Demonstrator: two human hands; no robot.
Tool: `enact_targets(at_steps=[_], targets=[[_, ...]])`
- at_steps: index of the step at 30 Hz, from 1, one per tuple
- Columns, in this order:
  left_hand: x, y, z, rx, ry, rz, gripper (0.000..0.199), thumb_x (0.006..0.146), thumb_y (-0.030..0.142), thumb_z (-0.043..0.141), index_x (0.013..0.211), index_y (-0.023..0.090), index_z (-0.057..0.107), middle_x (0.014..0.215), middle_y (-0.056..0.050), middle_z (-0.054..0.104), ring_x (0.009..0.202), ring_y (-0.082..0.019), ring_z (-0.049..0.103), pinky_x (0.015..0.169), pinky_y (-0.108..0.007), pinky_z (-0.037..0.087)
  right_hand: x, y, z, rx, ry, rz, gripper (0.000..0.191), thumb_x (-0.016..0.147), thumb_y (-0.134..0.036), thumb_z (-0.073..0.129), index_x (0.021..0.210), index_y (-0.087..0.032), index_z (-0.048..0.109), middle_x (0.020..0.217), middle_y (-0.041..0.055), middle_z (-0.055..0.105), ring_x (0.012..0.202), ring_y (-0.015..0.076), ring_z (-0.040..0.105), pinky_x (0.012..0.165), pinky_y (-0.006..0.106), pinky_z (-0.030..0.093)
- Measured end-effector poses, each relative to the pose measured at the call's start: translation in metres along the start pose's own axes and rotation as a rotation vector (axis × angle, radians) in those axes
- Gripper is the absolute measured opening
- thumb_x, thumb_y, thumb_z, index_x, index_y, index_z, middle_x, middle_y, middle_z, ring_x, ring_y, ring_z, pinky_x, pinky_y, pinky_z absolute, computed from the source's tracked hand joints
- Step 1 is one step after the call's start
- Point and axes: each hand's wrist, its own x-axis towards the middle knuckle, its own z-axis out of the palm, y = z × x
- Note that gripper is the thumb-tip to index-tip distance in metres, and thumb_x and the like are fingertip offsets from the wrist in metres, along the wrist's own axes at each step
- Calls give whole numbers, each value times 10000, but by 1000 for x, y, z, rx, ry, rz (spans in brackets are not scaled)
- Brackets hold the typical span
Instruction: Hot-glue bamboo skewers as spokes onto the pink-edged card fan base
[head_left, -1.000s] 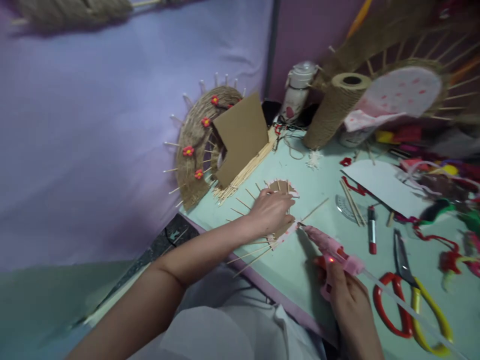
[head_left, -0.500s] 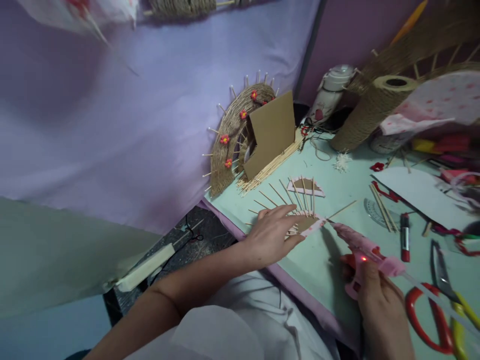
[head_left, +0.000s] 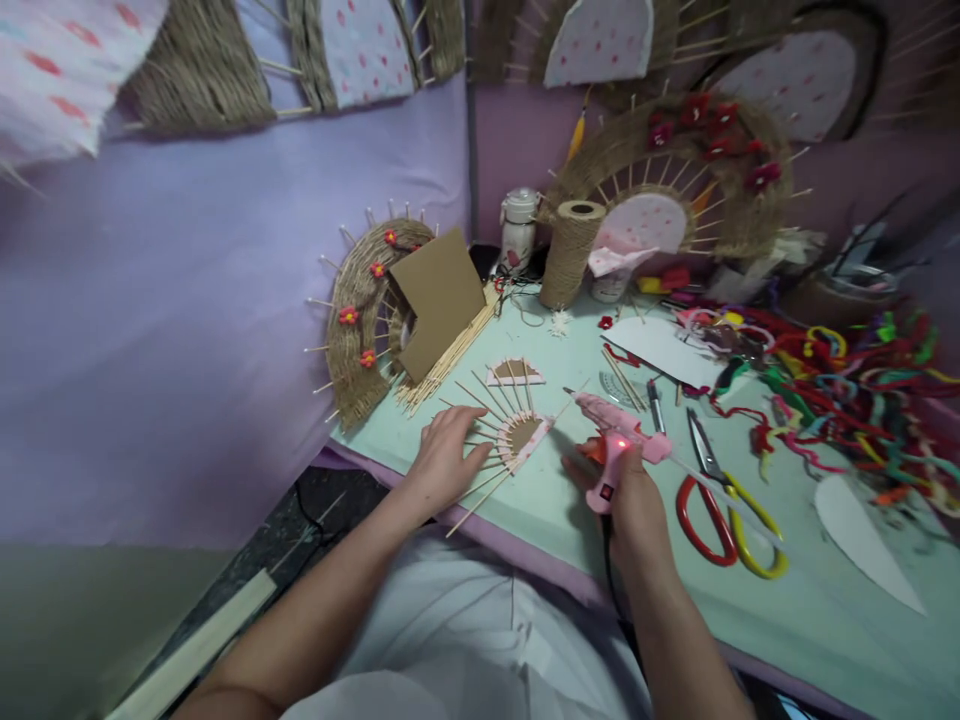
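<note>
My right hand grips a pink glue gun, its small light glowing red and its nozzle pointing left. A clear glue stick sticks out of its back end. Left of the nozzle lies a cardboard half-circle edged in pink-spotted cloth, with thin wooden sticks fanned out around its curve. My left hand is at the left side of this fan, fingers apart, over some of the sticks; whether it touches them I cannot tell. Just behind lies a second cardboard half-circle with a pale edge.
Scissors with red and yellow handles lie right of the glue gun. Behind are a bundle of sticks, bent cardboard, a twine spool and a white bottle. Coloured pipe cleaners heap at the right.
The view has swung right, showing more of the table. My left hand has drawn back left from over the half-circle, uncovering it. The glue gun's nozzle has come away from the half-circle's right end.
</note>
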Motion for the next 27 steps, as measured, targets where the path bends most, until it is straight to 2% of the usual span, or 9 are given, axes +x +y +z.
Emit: enact_targets(at_steps=[3, 8, 14, 18, 21, 27], targets=[[11, 6, -1, 62, -20, 2, 315, 895, 218, 574, 1210, 214, 570, 1251, -73, 640, 1193, -240, 561, 1029, -439, 401, 1, -1, 9, 104, -39, -22, 683, 670, -806, 642, 915, -171, 687, 975, 60, 731, 867, 222, 721, 820, 356, 587], [21, 17, 3, 139, -56, 48, 263, 911, 219, 542, 1169, 219, 591, 1214, -81, 664, 1192, -262, 553, 1001, -460, 373, 2, -3, 21, 120, -71, -29, 650, 719, -795, 605, 871, -171, 709, 1025, 75, 743, 945, 227, 714, 875, 347, 574], [25, 20, 7, 159, -94, 69, 277, 890, 235, 575, 1166, 218, 588, 1185, -79, 657, 1181, -262, 538, 992, -455, 353, 1, -5, 31, 162, -84, -4, 680, 608, -836, 654, 824, -196, 736, 967, 54, 769, 941, 243, 723, 788, 326, 586], [31, 10, 0, 201, -57, 58, 214, 878, 204, 550, 1076, 207, 632, 1159, -80, 635, 1159, -270, 520, 976, -451, 359, 2, -3, 31, 178, -68, 9, 675, 578, -838, 671, 798, -205, 749, 955, 46, 774, 906, 238, 726, 719, 311, 583], [41, -2, -8, 257, -92, 74, 199, 890, 175, 515, 1017, 214, 663, 1148, -83, 620, 1157, -277, 506, 975, -456, 355, 5, 1, 29, 185, -67, 12, 654, 608, -830, 660, 784, -206, 747, 942, 44, 774, 933, 237, 721, 725, 312, 586], [64, -26, -18, 333, -233, 284, 117, 899, 196, 578, 943, 217, 685, 1076, -68, 617, 1085, -251, 523, 932, -405, 361, 8, 3, 29, 214, -81, 13, 654, 595, -820, 681, 776, -194, 738, 911, 45, 769, 908, 229, 728, 789, 328, 596]])
